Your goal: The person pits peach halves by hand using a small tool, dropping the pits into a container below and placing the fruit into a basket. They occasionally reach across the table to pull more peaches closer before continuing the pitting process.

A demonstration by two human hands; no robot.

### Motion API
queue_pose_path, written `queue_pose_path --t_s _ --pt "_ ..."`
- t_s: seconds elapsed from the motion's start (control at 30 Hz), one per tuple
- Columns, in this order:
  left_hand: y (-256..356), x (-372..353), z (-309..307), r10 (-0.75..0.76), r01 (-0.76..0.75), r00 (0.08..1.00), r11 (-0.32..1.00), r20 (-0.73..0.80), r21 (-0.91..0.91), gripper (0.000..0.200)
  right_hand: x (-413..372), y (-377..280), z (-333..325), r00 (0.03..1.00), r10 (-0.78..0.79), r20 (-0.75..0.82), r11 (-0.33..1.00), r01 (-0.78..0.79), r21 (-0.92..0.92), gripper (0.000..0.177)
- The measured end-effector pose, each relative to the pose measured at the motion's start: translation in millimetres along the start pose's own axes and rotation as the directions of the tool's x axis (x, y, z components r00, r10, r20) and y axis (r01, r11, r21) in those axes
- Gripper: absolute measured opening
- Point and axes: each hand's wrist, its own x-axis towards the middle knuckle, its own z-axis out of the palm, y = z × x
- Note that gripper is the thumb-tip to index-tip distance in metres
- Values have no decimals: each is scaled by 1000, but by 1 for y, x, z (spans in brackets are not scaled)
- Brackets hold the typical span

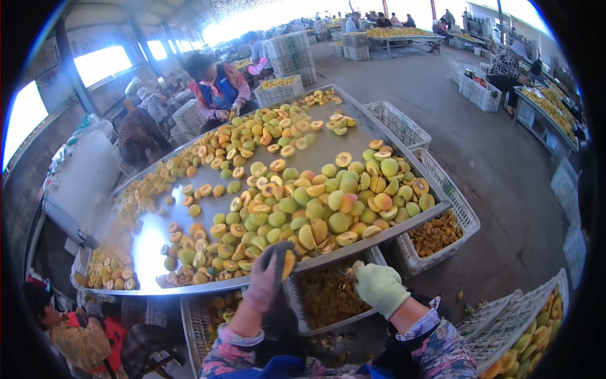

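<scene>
A halved yellow-orange fruit [288, 264] is held in the left hand [264, 281], which is covered by a pinkish glove with a dark palm. The left grip is clamped on this half, and the half is positioned above the near edge of the grey sheet-metal desk [312, 161] with a raised rim. The right hand [380, 289], covered by a pale green knitted glove, is positioned to the right of the left hand and apart from it, above a white plastic crate [291, 303] filled with brownish-yellow pieces [331, 294]. The right fingers are curled; whether a small object is gripped between the fingertips cannot be told.

A large pile of green and yellow-orange fruit [287, 205], partly whole and partly halved, is spread over the desk. Cut faces are turned upward on many halves, and brown pits or hollows are exposed.

A long white plastic crate [468, 215] is placed beside the right edge of the desk, with dark orange fruit pieces [435, 235] contained in its near end. A light grey slatted crate [510, 328] holding yellow-green fruit [538, 335] is located at the lower right. The far side of the desk is occupied by a person in a blue apron [218, 93], by whom the hands are held near the fruit.
</scene>
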Motion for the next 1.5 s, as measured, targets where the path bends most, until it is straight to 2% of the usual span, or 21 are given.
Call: queue_pose_path --t_s 0.1,0.13,0.2,0.23,0.3,0.37,0.43,0.63,0.77,0.8,0.83,0.87,0.9,0.97,1.0,1.07,1.13,1.27,1.33,1.4,1.5 --pt "3 -27 -91 -182 202 979 786 -93 584 33 -9 -1 -12 994 -108 -17 985 110 133 23" --pt "25 -31 -87 -172 194 981 784 -94 589 33 -10 0 -11 991 -126 -39 978 131 161 26" --pt "82 -38 -78 -351 111 932 42 -90 993 42 -10 0 -12 990 -137 -45 971 143 191 27" --pt "85 -31 -73 -348 114 933 35 -95 993 42 -9 0 -12 988 -145 -42 964 151 217 27" --pt "78 -5 -49 -39 -55 997 330 72 943 53 -7 2 -10 984 -149 -94 955 168 244 27" --pt "75 36 0 34 -140 989 487 142 862 66 -2 4 -5 980 -140 -143 947 175 269 28" --pt "65 84 51 -48 -177 973 479 228 860 80 4 9 0 956 -79 -281 924 176 339 29" --pt "8 185 123 -177 -349 887 345 426 871 83 9 22 -8 973 23 -229 905 77 418 28" --pt "-4 197 105 -328 -273 808 527 489 805 75 13 27 -6 955 22 -296 876 124 466 27" --pt "-1 182 95 -271 -82 806 829 526 553 71 15 27 -5 956 15 -292 875 128 466 27" --pt "4 167 85 -199 111 821 975 535 194 68 19 27 -3 964 48 -261 754 137 643 24" --pt "13 150 78 -119 88 828 993 547 83 67 23 25 -2 972 71 -226 597 140 790 21" --pt "18 133 69 -38 65 836 997 548 -30 66 23 20 -7 972 57 -227 595 150 790 21" --pt "14 104 53 -51 116 842 989 537 -89 70 19 7 -20 996 -14 90 -105 -91 990 15" --pt "15 85 49 -83 201 846 965 526 -171 66 17 0 -28 989 -40 143 -175 -148 973 12" --pt "17 54 46 -119 283 854 923 506 -261 62 17 -11 -22 989 -40 141 -135 -145 980 16" --pt "20 33 48 -200 492 845 651 495 -578 53 19 -20 -13 997 -39 62 -30 -63 998 18" --pt "17 14 52 -175 304 931 855 319 -420 53 21 -29 -9 993 -43 114 22 -113 993 11" --pt "-2 21 49 -200 324 931 838 306 -438 52 25 -31 -1 998 -45 -49 279 59 958 14" --pt "-11 26 49 -228 347 927 821 296 -453 51 30 -33 2 996 -29 -81 380 85 921 16" --pt "-23 34 49 -59 203 946 874 318 -443 47 37 -36 4 993 -26 -114 517 111 849 21"
